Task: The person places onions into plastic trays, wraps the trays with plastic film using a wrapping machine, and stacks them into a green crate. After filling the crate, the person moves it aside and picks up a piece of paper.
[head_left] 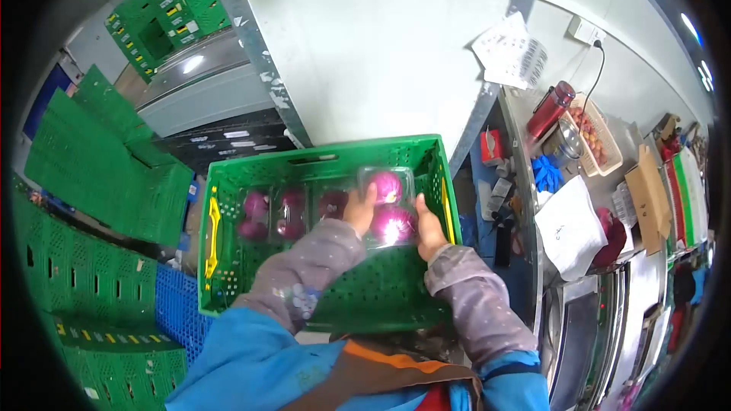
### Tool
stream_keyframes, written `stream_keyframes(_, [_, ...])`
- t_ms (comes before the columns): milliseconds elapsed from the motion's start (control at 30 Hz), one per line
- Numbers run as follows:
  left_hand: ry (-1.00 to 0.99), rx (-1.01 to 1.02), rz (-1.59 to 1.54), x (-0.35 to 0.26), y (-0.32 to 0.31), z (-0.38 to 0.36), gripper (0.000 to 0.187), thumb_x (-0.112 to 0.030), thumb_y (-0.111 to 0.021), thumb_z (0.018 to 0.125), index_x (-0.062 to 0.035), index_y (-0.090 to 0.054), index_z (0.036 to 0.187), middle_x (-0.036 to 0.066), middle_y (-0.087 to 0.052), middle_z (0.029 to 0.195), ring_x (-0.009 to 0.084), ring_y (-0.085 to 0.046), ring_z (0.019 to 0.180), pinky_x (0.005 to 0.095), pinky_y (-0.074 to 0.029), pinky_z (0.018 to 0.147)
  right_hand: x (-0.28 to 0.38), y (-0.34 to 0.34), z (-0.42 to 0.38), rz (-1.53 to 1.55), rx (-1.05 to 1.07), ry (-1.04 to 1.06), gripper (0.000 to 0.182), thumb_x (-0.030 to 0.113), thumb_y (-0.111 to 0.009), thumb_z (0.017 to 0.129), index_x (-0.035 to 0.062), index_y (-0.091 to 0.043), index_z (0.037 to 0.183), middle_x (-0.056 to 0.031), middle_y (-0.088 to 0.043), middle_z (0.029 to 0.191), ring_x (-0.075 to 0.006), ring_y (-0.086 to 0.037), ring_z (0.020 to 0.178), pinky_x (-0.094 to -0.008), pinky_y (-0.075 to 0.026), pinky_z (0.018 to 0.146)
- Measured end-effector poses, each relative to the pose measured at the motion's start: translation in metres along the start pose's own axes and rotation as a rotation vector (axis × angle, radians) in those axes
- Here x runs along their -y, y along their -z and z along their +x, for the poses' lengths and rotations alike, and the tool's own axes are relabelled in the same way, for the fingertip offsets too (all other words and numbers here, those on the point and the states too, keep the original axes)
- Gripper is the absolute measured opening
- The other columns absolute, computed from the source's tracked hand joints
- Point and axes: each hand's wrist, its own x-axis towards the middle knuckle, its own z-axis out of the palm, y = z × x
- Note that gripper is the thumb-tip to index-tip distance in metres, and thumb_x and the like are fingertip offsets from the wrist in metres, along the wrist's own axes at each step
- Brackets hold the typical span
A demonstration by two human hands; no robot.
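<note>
Both my hands grip a clear plastic box of red onions (393, 213) from its two sides, over the right part of a green crate (327, 289). My left hand (359, 211) presses on the box's left side, and my right hand (429, 230) on its right side. Two purple onions show through the clear plastic. In the crate, to the left of my hands, more clear boxes of onions (292, 215) stand in a row, the closest one partly behind my left hand. Yellow handles (212, 233) sit on the crate's short sides.
Stacked green crates (91, 281) and a blue crate (181, 301) stand at left. On the right, a metal bench carries a red thermos (550, 110), a basket of small produce (596, 137), blue gloves (547, 173) and a white sheet (569, 224). A white panel (373, 46) rises behind the crate.
</note>
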Motion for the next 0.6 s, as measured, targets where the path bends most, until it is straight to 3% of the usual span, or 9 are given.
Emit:
stream_keyframes(133, [0.074, 0.1, 0.124, 0.002, -0.005, 0.001, 0.067, -0.051, -0.05, 0.081, -0.0034, -0.04, 0.127, 0.021, -0.053, 0.116, 0.0336, -0.047, 0.113, 0.0377, -0.034, 0.096, -0.058, 0.027, 0.086, -0.144, -0.136, 0.264, 0.045, 0.034, -0.043, 0.091, 0.0048, -0.046, 0.125, -0.0086, -0.045, 0.128, -0.0186, -0.041, 0.116, -0.0306, -0.03, 0.097])
stream_keyframes(333, [-0.391, 0.057, 0.728, 0.022, -0.001, -0.019, 0.096, -0.032, -0.073, 0.065, -0.0013, -0.017, 0.136, 0.024, -0.021, 0.139, 0.0355, -0.022, 0.13, 0.0454, -0.022, 0.104, -0.133, 0.069, 0.191, -0.981, -0.171, 0.697, 0.031, 0.023, -0.047, 0.089, 0.0068, -0.058, 0.113, -0.014, -0.06, 0.108, -0.0239, -0.055, 0.102, -0.0308, -0.041, 0.089])
stream_keyframes(367, [-0.477, 0.135, 0.854, -0.005, 0.004, -0.024, 0.092, -0.031, -0.074, 0.063, -0.0021, -0.024, 0.135, 0.022, -0.026, 0.138, 0.0344, -0.025, 0.129, 0.0478, -0.022, 0.103, -0.131, 0.058, 0.181, -1.245, -0.239, 0.956, 0.029, 0.022, -0.045, 0.086, 0.0077, -0.061, 0.106, -0.0151, -0.062, 0.101, -0.0273, -0.058, 0.097, -0.0334, -0.045, 0.085])
stream_keyframes(433, [-0.544, 0.335, 0.897, 0.013, -0.009, -0.001, 0.06, -0.026, -0.063, 0.071, -0.0029, -0.042, 0.123, 0.019, -0.043, 0.126, 0.0341, -0.042, 0.115, 0.0428, -0.034, 0.095, -0.072, 0.006, 0.12, -0.933, -0.133, 0.366, 0.023, 0.016, -0.049, 0.078, 0.0047, -0.063, 0.092, -0.014, -0.063, 0.09, -0.0298, -0.06, 0.085, -0.0392, -0.046, 0.077])
stream_keyframes(467, [-0.642, 0.372, 0.707, -0.023, -0.005, -0.008, 0.035, -0.022, -0.055, 0.077, -0.0058, -0.052, 0.108, 0.016, -0.053, 0.111, 0.0305, -0.052, 0.101, 0.0398, -0.043, 0.081, -0.059, 0.0, 0.095, -1.609, -0.279, 0.856, 0.016, 0.019, -0.053, 0.072, 0.0072, -0.064, 0.075, -0.0118, -0.063, 0.078, -0.028, -0.059, 0.073, -0.0391, -0.047, 0.066])
stream_keyframes(500, [-0.714, 0.363, 0.9, -0.034, -0.011, -0.011, 0.02, -0.018, -0.051, 0.079, -0.0083, -0.057, 0.095, 0.012, -0.058, 0.098, 0.0255, -0.057, 0.091, 0.036, -0.046, 0.069, -0.067, 0.002, 0.103, -1.339, -0.305, 1.055, 0.013, 0.02, -0.055, 0.067, 0.0091, -0.062, 0.066, -0.0104, -0.061, 0.071, -0.0283, -0.056, 0.064, -0.0397, -0.045, 0.062])
stream_keyframes(533, [-0.359, 0.259, 1.165, -0.048, -0.043, -0.023, 0.024, -0.019, -0.053, 0.079, -0.0061, -0.057, 0.099, 0.013, -0.057, 0.1, 0.0236, -0.056, 0.093, 0.032, -0.046, 0.07, -0.085, -0.031, 0.106, -1.619, -0.718, 0.837, 0.011, 0.017, -0.056, 0.065, 0.0073, -0.061, 0.063, -0.012, -0.06, 0.071, -0.0293, -0.056, 0.068, -0.0398, -0.045, 0.066])
stream_keyframes(567, [0.002, 0.106, 1.433, -0.06, -0.072, -0.034, 0.028, -0.019, -0.055, 0.079, -0.004, -0.056, 0.103, 0.015, -0.056, 0.103, 0.0216, -0.055, 0.096, 0.028, -0.047, 0.072, -0.03, -0.067, 0.012, -0.662, -0.931, 0.946, 0.01, 0.013, -0.055, 0.065, 0.0047, -0.06, 0.068, -0.0147, -0.059, 0.075, -0.0302, -0.055, 0.077, -0.0405, -0.044, 0.07])
stream_keyframes(600, [-0.241, 0.168, 1.223, -0.04, -0.05, -0.026, 0.031, -0.02, -0.056, 0.08, -0.0031, -0.054, 0.107, 0.016, -0.055, 0.106, 0.0227, -0.054, 0.098, 0.029, -0.046, 0.075, -0.02, -0.034, -0.02, -0.731, -0.33, 1.074, 0.016, 0.011, -0.054, 0.069, 0.0022, -0.06, 0.081, -0.0166, -0.057, 0.084, -0.0313, -0.053, 0.083, -0.0408, -0.044, 0.073])
